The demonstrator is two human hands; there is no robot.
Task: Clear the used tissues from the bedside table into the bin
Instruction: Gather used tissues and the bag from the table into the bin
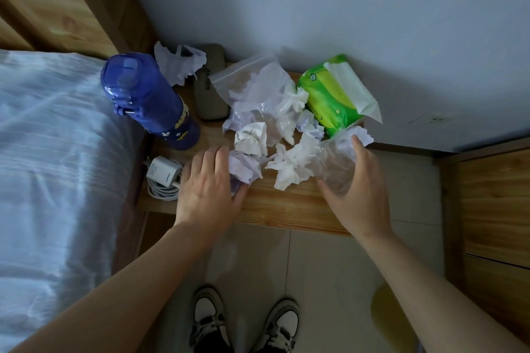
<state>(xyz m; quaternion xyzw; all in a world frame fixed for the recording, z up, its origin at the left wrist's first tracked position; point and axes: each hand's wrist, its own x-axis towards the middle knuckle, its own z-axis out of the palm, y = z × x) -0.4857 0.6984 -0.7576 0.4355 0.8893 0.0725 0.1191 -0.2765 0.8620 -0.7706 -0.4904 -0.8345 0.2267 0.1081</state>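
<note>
Tissues (252,139), crumpled white and lilac, lie heaped on the wooden bedside table (286,209) beside a green tissue pack (329,97). Left hand (209,180) curls thumb and fingers round a lilac tissue (243,166) at the heap's near left. The right hand (355,180) has its spread fingers cupped round a clear plastic bag (332,163) on the right, seemingly to gather everything inward. No bin shows.

tissues (252,139) on bedside table (286,206)

Left hand (209,189) grips lilac tissue (243,166) at table (286,209) front, right hand (355,189) holds clear bag (335,163), crumpled tissues (289,169) between, blue bottle (149,100) far left, green tissue pack (329,97) behind, white charger (160,172) left.
</note>
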